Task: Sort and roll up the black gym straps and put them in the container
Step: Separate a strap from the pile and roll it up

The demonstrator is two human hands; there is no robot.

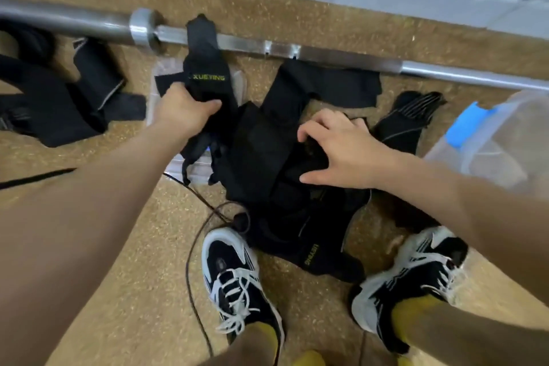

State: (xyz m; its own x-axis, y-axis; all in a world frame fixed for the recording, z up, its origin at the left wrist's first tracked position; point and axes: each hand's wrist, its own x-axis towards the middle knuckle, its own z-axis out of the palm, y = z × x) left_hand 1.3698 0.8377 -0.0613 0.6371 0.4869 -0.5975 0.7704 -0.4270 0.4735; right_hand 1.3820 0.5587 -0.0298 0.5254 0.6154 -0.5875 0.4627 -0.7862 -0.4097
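The left hand (185,108) holds a black strap (206,68) in its grip. The right hand (341,151) rests on the strap pile (261,163), grip wide.

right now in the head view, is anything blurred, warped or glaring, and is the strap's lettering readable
In the head view the wide-angle lens bows the barbell into a curve; head view, glare whitens its collar; head view, the straps at the left edge and the clear container look smeared; head view, green lettering on the strap the left hand grips reads clearly.
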